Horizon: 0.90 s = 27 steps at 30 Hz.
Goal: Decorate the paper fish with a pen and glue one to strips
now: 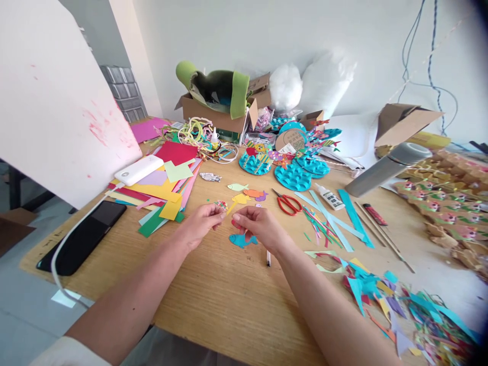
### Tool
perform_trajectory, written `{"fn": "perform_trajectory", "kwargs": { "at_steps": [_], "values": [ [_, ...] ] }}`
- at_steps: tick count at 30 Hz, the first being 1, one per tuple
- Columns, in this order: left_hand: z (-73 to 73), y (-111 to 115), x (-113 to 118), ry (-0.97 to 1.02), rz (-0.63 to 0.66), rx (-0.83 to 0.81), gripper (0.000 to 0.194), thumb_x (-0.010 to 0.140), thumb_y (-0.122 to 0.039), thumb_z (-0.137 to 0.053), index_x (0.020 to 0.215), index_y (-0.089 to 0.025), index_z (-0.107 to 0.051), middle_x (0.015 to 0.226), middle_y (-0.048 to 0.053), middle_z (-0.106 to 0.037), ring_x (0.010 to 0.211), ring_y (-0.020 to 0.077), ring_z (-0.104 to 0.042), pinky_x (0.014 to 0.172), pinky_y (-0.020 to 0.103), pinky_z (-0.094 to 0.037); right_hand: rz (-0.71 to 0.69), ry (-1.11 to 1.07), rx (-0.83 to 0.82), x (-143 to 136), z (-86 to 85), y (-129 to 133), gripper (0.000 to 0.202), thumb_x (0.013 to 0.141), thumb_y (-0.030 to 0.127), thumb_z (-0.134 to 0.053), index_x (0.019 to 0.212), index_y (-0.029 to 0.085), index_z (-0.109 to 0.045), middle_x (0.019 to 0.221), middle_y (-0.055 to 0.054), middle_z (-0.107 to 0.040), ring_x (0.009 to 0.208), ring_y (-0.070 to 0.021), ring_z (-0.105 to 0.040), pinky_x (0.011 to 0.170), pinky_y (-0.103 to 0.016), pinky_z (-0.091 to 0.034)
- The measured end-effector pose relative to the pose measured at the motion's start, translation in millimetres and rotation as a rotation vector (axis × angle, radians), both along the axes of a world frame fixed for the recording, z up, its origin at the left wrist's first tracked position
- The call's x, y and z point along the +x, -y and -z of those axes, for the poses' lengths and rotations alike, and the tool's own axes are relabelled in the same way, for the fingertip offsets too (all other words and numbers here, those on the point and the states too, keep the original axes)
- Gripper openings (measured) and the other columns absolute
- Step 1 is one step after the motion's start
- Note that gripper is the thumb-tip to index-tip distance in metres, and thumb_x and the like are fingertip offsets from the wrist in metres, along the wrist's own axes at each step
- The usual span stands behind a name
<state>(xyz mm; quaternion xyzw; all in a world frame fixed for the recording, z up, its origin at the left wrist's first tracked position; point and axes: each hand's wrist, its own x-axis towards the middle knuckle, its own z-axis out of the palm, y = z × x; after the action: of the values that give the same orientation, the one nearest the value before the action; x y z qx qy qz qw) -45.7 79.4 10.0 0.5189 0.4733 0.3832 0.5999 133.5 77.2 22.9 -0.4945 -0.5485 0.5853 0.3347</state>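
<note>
Left hand (206,223) opposite right hand (261,224), fingers (247,211) bent

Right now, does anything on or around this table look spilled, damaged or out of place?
Paper scraps lie strewn over the near right part of the table in a loose tangle, as if spilled. Reddish smears also mark the white panel at left, looking like stray stains.

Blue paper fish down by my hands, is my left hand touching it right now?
Apart. The head view shows bare wooden tabletop between the left hand and the near left end of the blue paper fish.
</note>
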Motion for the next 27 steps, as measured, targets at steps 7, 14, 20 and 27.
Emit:
{"fn": "perform_trajectory", "kwargs": {
  "at_steps": [7, 14, 20, 27],
  "values": [
    [-1.2, 7.2, 7.2, 0.037, 0.044, 0.013, 0.033, 0.066, -0.044, -0.069, 0.071, -0.017, -0.051, 0.065, -0.004, -0.048, 0.058, 0.0088, -0.043, 0.057, 0.023, -0.035, 0.002, -0.026, 0.001, -10.3, 4.1, 6.3, 0.038, 0.067, 0.051, -0.074, 0.067, 0.018, -0.055, 0.052, 0.006, -0.055, 0.039, -0.0064, -0.046, 0.037, -0.019, -0.038],
    [1.5, 6.0, 6.9, -0.075, 0.07, 0.072, 0.028, 0.07, -0.043, -0.066, 0.076, -0.016, -0.06, 0.067, -0.001, -0.055, 0.058, 0.0109, -0.048, 0.056, 0.024, -0.037, -0.107, 0.235, -0.036, 1.8, -9.6, 4.6, 0.024, 0.084, 0.03, -0.06, 0.065, 0.019, -0.049, 0.044, 0.008, -0.052, 0.033, -0.0053, -0.043, 0.033, -0.016, -0.031],
    [2.8, 6.5, 9.1, -0.229, 0.036, 0.215, 0.019, 0.077, -0.034, -0.066, 0.085, -0.017, -0.067, 0.084, 0.003, -0.067, 0.072, 0.0149, -0.056, 0.069, 0.027, -0.042, -0.25, 0.377, -0.143, 10.2, -17.3, 13.8, 0.021, 0.088, 0.024, -0.055, 0.068, 0.02, -0.049, 0.042, 0.008, -0.053, 0.028, -0.0046, -0.04, 0.028, -0.015, -0.027],
    [7.2, 9.7, 13.9, -0.21, 0.22, 0.109, 0.023, 0.073, -0.036, -0.07, 0.08, -0.014, -0.07, 0.076, 0.004, -0.071, 0.068, 0.015, -0.061, 0.064, 0.025, -0.045, -0.32, 0.318, -0.207, 3.2, -2.1, 28.7, 0.018, 0.082, 0.011, -0.048, 0.066, 0.019, -0.049, 0.044, 0.009, -0.053, 0.03, -0.0047, -0.045, 0.03, -0.014, -0.032]
  ]
}}
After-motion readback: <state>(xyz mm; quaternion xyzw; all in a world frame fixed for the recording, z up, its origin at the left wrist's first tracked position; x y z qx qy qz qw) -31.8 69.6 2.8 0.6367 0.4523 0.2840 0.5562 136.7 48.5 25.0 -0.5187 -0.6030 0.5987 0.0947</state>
